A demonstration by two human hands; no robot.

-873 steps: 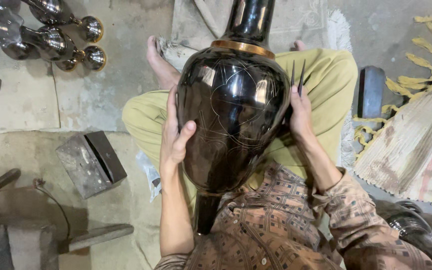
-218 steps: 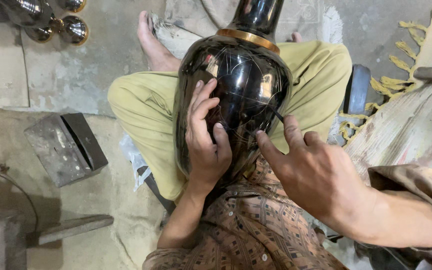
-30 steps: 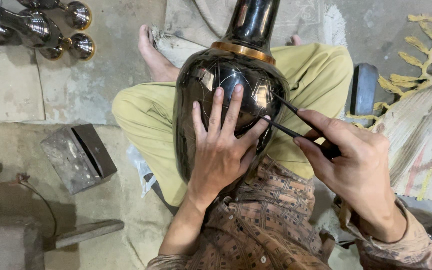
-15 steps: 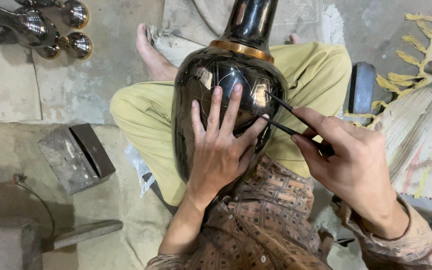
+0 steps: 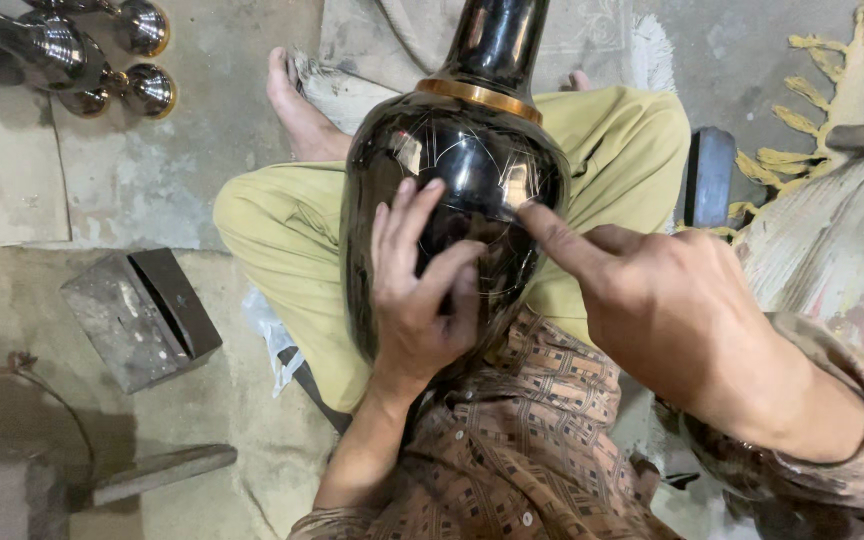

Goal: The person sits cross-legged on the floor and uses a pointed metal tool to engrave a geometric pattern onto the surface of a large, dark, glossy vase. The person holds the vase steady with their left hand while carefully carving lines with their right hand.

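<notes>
Vase (image 5: 472, 150), black with a brass neck band, lay across the seated person's lap. Left hand (image 5: 422, 300) pressed flat against its belly, fingers spread. Right hand (image 5: 672, 310) touched the scribed lines with its forefinger; whether that grip enclosed a tool could not be told. Engraving step judged underway; steady bracing needed next.

Vase (image 5: 457, 150): top of neck cut off by upper edge; mouth not seen. Lower belly hidden behind left hand (image 5: 420, 300) and shirt; base not visible.

Right hand (image 5: 667, 310): close to lens, blurred. Whether it holds a tool cannot be told; only the forefinger shows, tip at the vase. Its sleeve runs off the right edge.

Scratched lines on vase: pattern too fine and broken by glare to read.

Metal pieces (image 5: 72, 60), top left: cut by edge, shape unclear.

Block (image 5: 140, 315): kind not clear.
</notes>
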